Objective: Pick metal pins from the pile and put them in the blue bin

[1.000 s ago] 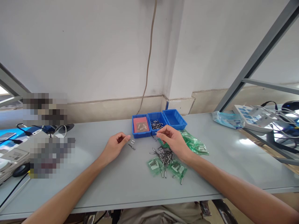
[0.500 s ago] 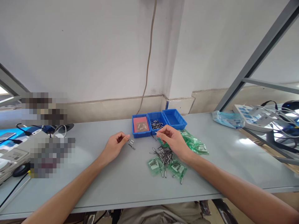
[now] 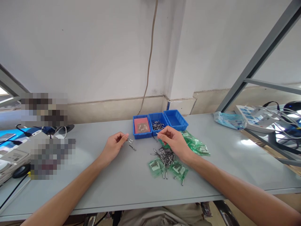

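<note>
My left hand (image 3: 114,146) rests on the grey table (image 3: 117,175), fingers curled in a pinch beside a few small metal pins (image 3: 131,143); what it holds is too small to make out. My right hand (image 3: 172,141) hovers over a heap of loose metal pins (image 3: 164,156) and pinches one small pin at its fingertips. Three blue trays stand just beyond: the left tray (image 3: 141,127) has a red pad with parts, the middle tray (image 3: 158,124) holds pins, the right tray (image 3: 176,119) looks bare.
Green plastic bags (image 3: 195,143) lie right of and under the pin heap. A power strip with cables (image 3: 256,119) and a packet (image 3: 227,120) sit at far right near a grey frame post. Cables, papers and a mouse (image 3: 21,171) crowd the left.
My left hand has drawn slightly left, away from the small pins by the left tray. The right hand has hardly moved.
</note>
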`<state>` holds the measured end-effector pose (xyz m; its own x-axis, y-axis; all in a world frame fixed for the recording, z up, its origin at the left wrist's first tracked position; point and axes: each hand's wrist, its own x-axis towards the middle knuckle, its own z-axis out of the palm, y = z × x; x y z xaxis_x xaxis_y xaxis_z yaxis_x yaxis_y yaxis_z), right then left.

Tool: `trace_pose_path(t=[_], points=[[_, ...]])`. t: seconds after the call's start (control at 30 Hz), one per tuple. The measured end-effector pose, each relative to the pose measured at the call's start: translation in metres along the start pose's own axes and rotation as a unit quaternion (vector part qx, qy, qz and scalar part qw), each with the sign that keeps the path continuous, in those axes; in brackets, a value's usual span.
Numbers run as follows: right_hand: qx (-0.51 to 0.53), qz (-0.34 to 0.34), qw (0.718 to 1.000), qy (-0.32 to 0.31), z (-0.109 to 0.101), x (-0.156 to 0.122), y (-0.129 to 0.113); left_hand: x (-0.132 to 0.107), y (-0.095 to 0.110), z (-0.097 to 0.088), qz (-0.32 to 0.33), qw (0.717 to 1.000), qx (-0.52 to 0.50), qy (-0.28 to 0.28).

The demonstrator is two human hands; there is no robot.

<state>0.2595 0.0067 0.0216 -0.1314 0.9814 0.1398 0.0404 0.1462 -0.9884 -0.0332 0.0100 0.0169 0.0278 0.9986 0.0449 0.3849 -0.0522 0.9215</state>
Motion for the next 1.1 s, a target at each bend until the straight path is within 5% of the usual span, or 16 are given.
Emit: trace_pose_path(t=[0.2,0.53,1.1], points=[[-0.008,0.009,1.0,-0.012,0.001,-0.002,-0.002,0.003,0.001,-0.003,-0.007,0.993,-0.118,0.009],[0.0,0.018,1.0,-0.02,0.002,-0.002,-0.003,0.005,-0.006,-0.004,-0.062,0.964,-0.248,-0.067],[-0.01,0.018,1.0,-0.02,0.002,-0.001,-0.001,-0.002,0.012,-0.004,-0.043,0.967,-0.23,-0.103]])
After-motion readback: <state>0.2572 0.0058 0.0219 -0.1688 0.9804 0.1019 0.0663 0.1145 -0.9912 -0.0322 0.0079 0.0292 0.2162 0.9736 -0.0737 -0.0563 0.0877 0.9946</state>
